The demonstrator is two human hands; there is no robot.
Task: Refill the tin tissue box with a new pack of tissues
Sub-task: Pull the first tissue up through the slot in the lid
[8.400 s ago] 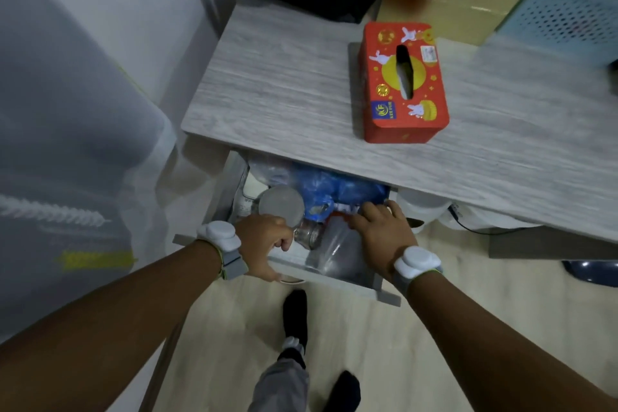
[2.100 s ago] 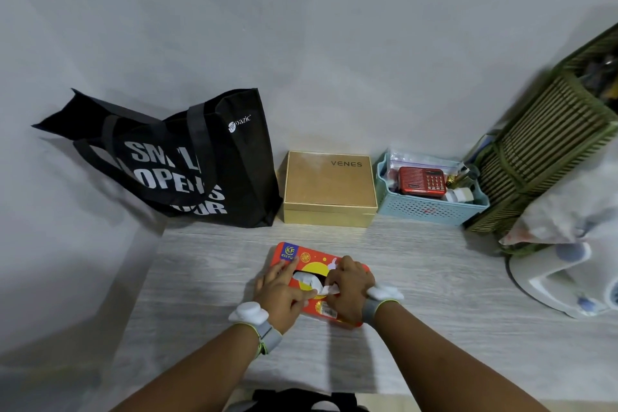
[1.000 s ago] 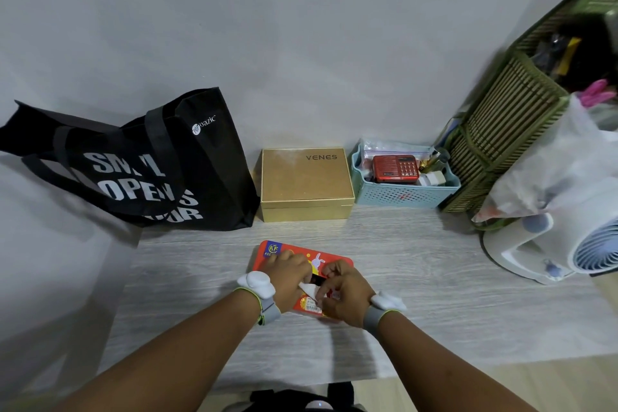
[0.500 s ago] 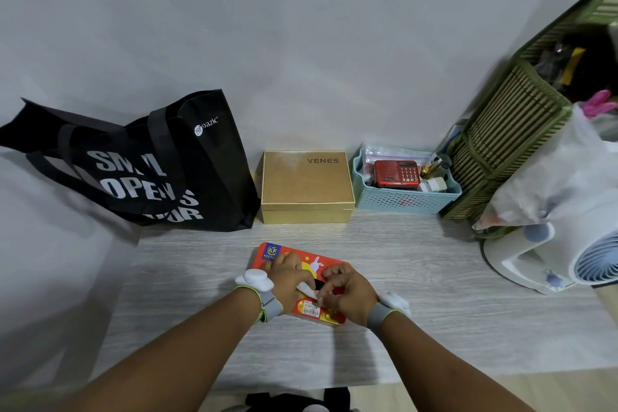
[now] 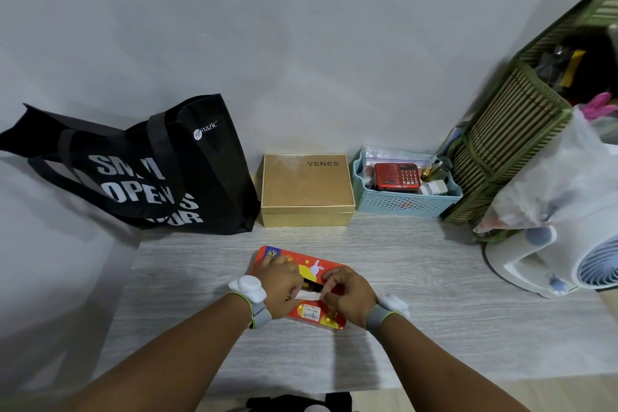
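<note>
Tin tissue box (image 5: 314, 266), red with a rabbit print, lies flat on a pale wood-grain table (image 5: 200, 294), near its front edge, as a person works at the slot in its lid. The left hand (image 5: 281, 287) rests on the box's left half and the right hand (image 5: 347, 291) on its right. The curled fingers of both meet over the slot and pinch a strip of white tissue (image 5: 309, 294) that shows there. Both wrists wear grey bands with white modules.

Directly behind the box, against the grey wall, sits a gold carton (image 5: 306, 187) marked VENES. To the left behind the box slumps a black tote bag (image 5: 160, 177) with white lettering. To the right behind it stands a light blue basket (image 5: 404, 204) holding a red radio (image 5: 396, 175). Farther right of the box are a tilted green woven hamper (image 5: 511, 133), a white plastic bag (image 5: 561, 184) and a white desk fan (image 5: 568, 257).
</note>
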